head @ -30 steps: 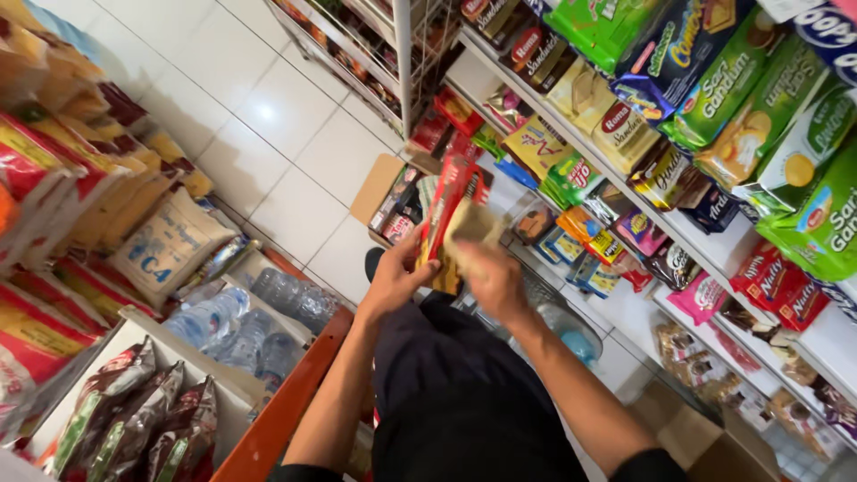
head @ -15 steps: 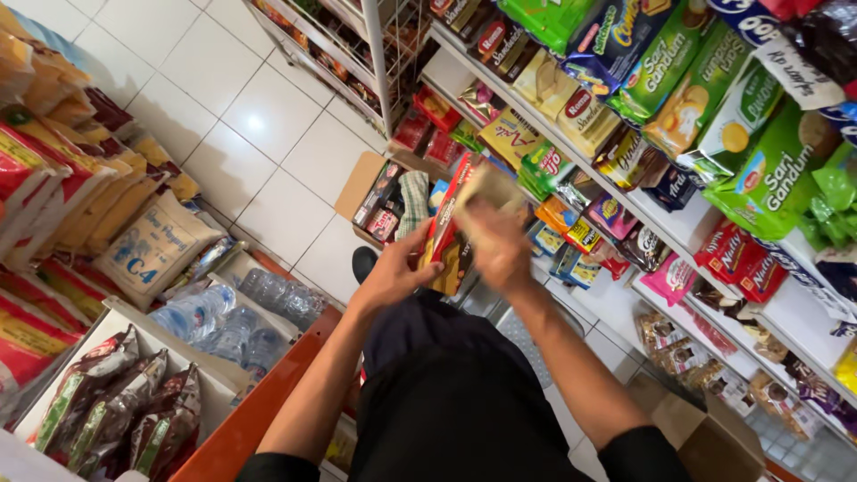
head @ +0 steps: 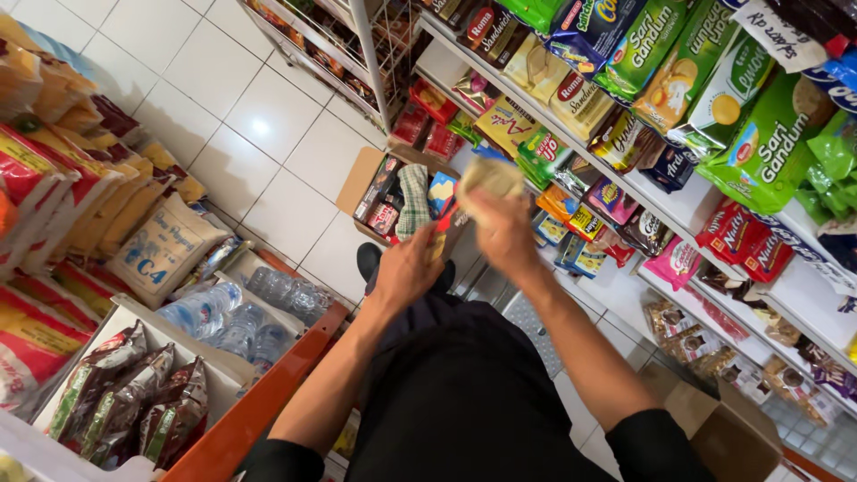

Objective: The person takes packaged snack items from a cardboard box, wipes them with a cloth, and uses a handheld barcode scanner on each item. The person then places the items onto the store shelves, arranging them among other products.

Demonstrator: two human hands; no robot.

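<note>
Before shelf: right hand (head: 503, 234) grips packet (head: 488, 175) (blurred, orientation unclear).

My left hand (head: 406, 268) and right hand (head: 504, 234) are bare; short black sleeves (head: 661, 444), black trousers (head: 464, 393), black shoe (head: 369, 261).

Green snack bags (head: 768, 143) hang at upper right above red packets (head: 741, 241) on the white shelf. An open cardboard box (head: 375, 192) on the tiled floor holds small cartons. Beige sacks (head: 165, 245) lie left, beside dark pouches (head: 134, 402) in a white bin.
</note>
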